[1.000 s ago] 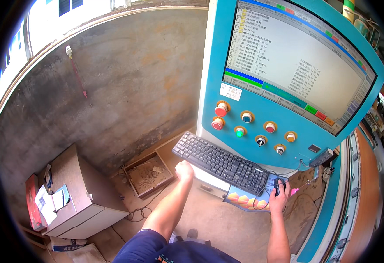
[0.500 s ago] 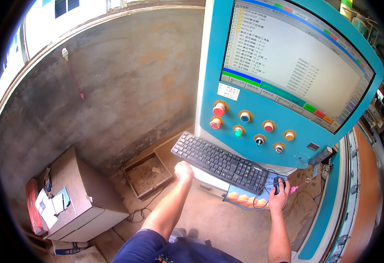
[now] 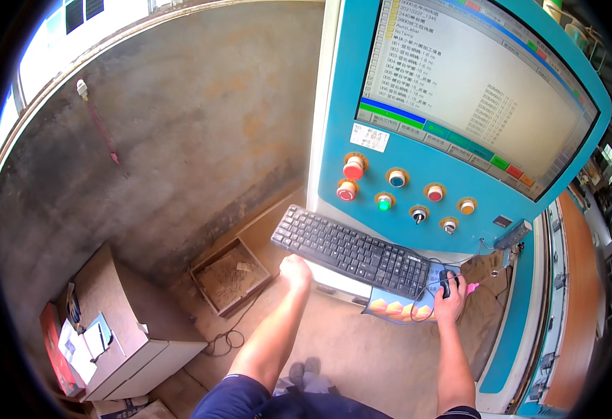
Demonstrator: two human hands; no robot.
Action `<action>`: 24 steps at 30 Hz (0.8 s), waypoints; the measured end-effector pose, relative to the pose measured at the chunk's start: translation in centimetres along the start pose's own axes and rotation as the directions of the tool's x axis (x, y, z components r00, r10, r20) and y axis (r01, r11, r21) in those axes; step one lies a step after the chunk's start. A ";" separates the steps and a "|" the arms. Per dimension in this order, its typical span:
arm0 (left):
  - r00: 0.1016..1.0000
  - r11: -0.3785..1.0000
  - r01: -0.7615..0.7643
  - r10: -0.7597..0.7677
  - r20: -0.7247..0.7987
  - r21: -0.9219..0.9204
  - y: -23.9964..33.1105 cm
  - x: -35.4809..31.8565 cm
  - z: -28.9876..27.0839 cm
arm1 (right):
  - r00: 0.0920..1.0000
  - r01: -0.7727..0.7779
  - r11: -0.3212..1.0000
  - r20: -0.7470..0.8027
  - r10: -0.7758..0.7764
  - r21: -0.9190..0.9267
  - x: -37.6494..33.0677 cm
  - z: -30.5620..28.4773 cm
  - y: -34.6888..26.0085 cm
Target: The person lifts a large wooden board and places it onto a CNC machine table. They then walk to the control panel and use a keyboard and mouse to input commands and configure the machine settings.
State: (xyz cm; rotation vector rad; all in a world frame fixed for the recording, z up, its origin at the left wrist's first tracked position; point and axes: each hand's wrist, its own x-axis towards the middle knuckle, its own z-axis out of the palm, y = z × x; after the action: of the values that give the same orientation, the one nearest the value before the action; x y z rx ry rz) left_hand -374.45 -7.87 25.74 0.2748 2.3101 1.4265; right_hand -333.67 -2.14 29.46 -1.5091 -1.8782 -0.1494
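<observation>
My right hand [image 3: 448, 305] is closed over a black computer mouse [image 3: 447, 282], which rests on a colourful mouse pad [image 3: 394, 308]. Just left of it a black keyboard [image 3: 348, 250] lies at a slant on the white shelf [image 3: 335, 278] of a machine console. Beside the shelf's left end, below the keyboard, my left hand [image 3: 295, 273] is curled into a fist; whatever its fingers hold is hidden. Above the keyboard rises the blue console panel [image 3: 383, 152], with several push buttons and switches. Its screen [image 3: 480, 84] shows a list of files.
A cabinet [image 3: 154, 307] with papers [image 3: 76, 349] on top stands at the left. An open wooden box [image 3: 230, 278] lies on the floor by the wall, near a loose cable [image 3: 226, 339]. A long machine edge [image 3: 529, 307] runs along the right.
The view has shifted slightly, so the console and cabinet appear moved within it. My right hand stays on the mouse and my left hand stays by the shelf.
</observation>
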 end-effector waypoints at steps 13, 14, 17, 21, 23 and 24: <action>0.999 0.997 -0.017 0.020 -0.029 0.078 0.4 -0.1 0.3 | 1.000 -0.014 1.000 -0.006 0.014 0.020 -0.2 0.2 0.2; 0.999 0.996 -0.027 0.030 -0.036 0.087 0.3 0.0 0.4 | 1.000 -0.013 1.000 -0.002 0.013 0.010 -0.2 0.1 0.1; 0.999 0.994 -0.035 0.039 -0.038 0.106 0.2 0.2 0.3 | 1.000 -0.009 1.000 0.003 0.009 -0.026 -0.2 0.0 0.0; 0.997 0.996 -0.013 0.019 -0.069 0.086 0.8 -0.4 0.3 | 1.000 -0.007 0.999 0.001 0.007 -0.049 -0.1 -0.1 0.2; 0.997 0.996 -0.025 0.031 -0.067 0.085 0.4 -0.1 0.5 | 1.000 0.006 0.999 -0.009 -0.007 -0.047 -0.1 0.1 0.4; 0.997 0.996 -0.034 0.040 -0.062 0.087 -0.2 0.2 0.8 | 0.999 0.025 0.998 -0.023 -0.026 -0.064 -0.2 0.1 0.4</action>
State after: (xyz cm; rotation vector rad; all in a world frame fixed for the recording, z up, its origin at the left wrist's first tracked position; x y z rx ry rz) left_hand -374.33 -7.24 25.23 0.3025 2.4336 1.3745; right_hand -333.33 -2.11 29.17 -1.5196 -1.8901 -0.2406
